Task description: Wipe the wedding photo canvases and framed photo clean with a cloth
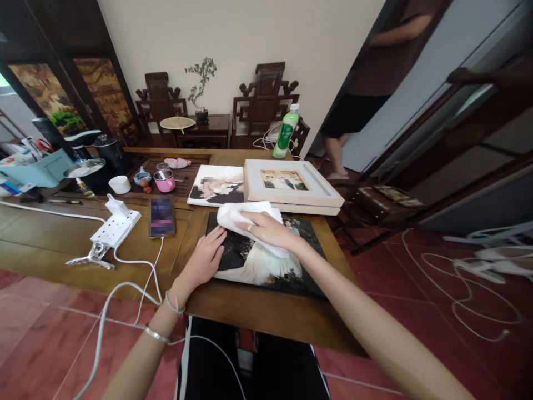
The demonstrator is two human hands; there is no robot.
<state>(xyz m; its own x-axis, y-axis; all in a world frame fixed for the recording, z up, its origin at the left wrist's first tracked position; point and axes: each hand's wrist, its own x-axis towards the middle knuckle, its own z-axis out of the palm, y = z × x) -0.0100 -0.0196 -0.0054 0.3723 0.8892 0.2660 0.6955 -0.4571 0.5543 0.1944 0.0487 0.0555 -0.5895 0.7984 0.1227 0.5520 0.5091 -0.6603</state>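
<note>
Photo print (258, 266): top hidden by white cloth (237, 214); R hand (268, 229) lay open, flat on cloth; L hand (206, 256) open, pressed print's left edge.

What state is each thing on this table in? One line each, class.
Left hand: open, flat on photo print
Right hand: open, pressing white cloth
White cloth: bunched, on the print
Photo print: flat on table
Framed picture: lying face up
Green bottle: upright, capped
Phone: lying flat

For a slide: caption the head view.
Right hand presses a white cloth onto a dark photo print; left hand rests on its edge.
</note>
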